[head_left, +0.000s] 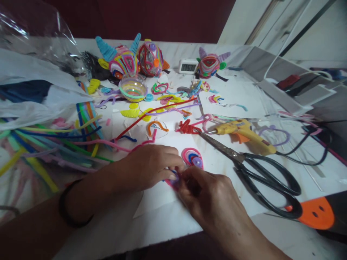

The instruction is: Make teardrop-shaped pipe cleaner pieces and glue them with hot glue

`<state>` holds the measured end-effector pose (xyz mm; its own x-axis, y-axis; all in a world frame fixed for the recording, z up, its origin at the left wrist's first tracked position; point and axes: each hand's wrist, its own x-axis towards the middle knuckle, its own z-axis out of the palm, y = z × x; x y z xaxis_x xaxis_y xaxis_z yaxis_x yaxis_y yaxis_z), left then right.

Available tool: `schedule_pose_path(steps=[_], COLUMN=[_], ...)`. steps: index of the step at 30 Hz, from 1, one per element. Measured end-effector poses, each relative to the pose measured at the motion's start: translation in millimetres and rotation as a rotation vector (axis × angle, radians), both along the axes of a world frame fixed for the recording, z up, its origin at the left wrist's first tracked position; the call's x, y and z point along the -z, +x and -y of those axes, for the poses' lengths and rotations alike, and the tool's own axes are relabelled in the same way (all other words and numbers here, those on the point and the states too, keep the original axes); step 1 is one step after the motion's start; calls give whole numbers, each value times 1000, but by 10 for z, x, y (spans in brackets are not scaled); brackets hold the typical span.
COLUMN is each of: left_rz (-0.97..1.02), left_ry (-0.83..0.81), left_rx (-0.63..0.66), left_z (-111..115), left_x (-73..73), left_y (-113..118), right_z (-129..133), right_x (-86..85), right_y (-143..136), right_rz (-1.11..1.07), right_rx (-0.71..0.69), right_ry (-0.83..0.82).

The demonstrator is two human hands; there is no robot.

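My left hand [154, 166] is closed on a small pink, blue and purple coiled piece [173, 180] over white paper [154, 206] near the table's front edge. On the other side of that piece, my right hand [203, 191] pinches its edge, and its fingertips hide part of it. Just beyond the hands lies a finished-looking teardrop coil [192, 157] in pink, white, blue and purple. An orange curved strip [158, 126] rests on a round paper piece. Red fuzzy strands [188, 127] lie by the tips of the black-handled scissors [235, 155].
A yellow glue gun [244, 133] lies behind the scissors. Pipe cleaners [54, 144] spread over the left side. Colourful decorated figures [123, 61], a coiled bowl [133, 89] and a timer [188, 66] stand at the back. A grey tray [282, 90] is at the right.
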<state>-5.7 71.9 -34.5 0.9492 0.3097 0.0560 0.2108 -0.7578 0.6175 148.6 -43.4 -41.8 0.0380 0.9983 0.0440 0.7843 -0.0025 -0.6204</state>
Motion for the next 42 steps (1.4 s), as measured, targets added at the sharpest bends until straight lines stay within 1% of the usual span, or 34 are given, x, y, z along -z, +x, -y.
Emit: schedule_pose_path(steps=[4, 7, 10, 15, 18, 21, 25, 30, 32, 36, 42], left_rz=[-5, 11, 26, 71, 76, 29, -3, 0, 10, -5, 11], left_ry=[-26, -52, -70, -61, -62, -43, -4, -17, -11, -21, -43], left_rx=[-33, -33, -46, -75, -52, -9, 51, 87, 95, 81, 58], left_z=[6, 5, -2, -34, -64, -85, -89, -96, -96, -76, -47], left_x=[-6, -9, 0, -27, -88, -123, -70, 9, 14, 2, -17], left_y=[-5, -12, -17, -74, -151, -220, -249, -238, -233, -221, -195], right_z=[37, 78, 122, 160, 169, 173, 173, 173, 175, 189, 217], right_x=[40, 62, 69, 75, 93, 107, 107, 84, 74, 78, 154], right_y=[17, 39, 67, 85, 89, 100, 109, 116, 123, 135, 144], right_rz=[-61, -116, -109, -119, -109, -98, -122, -101, -85, -73, -1], right_rx=[-20, -50, -65, -84, -80, -107, -137, -163, -175, -211, -252], right_ry=[100, 166, 238, 244, 256, 266, 264, 232, 221, 256, 307])
